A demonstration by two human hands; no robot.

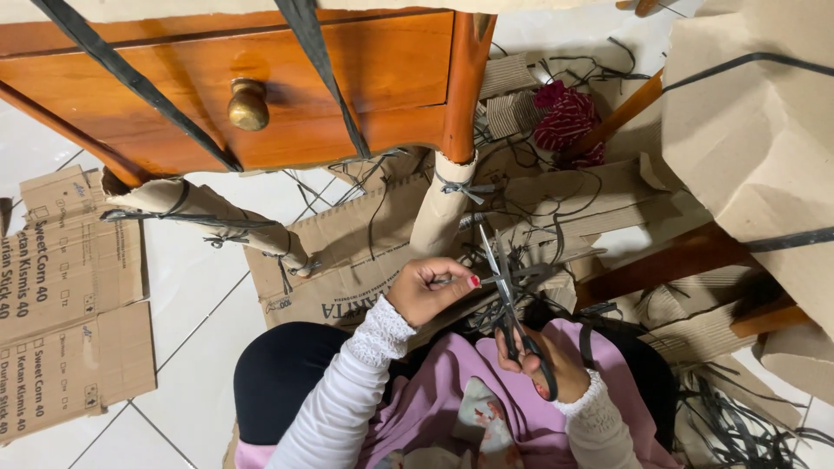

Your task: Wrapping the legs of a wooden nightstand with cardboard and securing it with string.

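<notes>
The person is sitting on the tiled floor (pixel 187 287) under a wooden table with a drawer (pixel 261 91) and a brass knob (pixel 248 104). The right hand (pixel 543 356) is gripping the black handles of a pair of scissors (pixel 512 313), fingers threaded through the loops and closed around them; the blades are pointing up and away, slightly parted. The left hand (pixel 430 289) is pinching a thin black strap (pixel 499 276) between thumb and fingertips, holding it just beside the blades, and the strap is running across to meet them. Directly behind the hands, 1 table leg (pixel 447 204) is wrapped in brown cardboard tied with black strap; a 2nd wrapped leg (pixel 208 217) is slanting off to the left. Flattened cardboard (pixel 343 260) is lying beneath the legs, and a printed carton (pixel 65 295) is lying on the floor at far left. Loose black straps (pixel 730 417) are piling up at lower right.
</notes>
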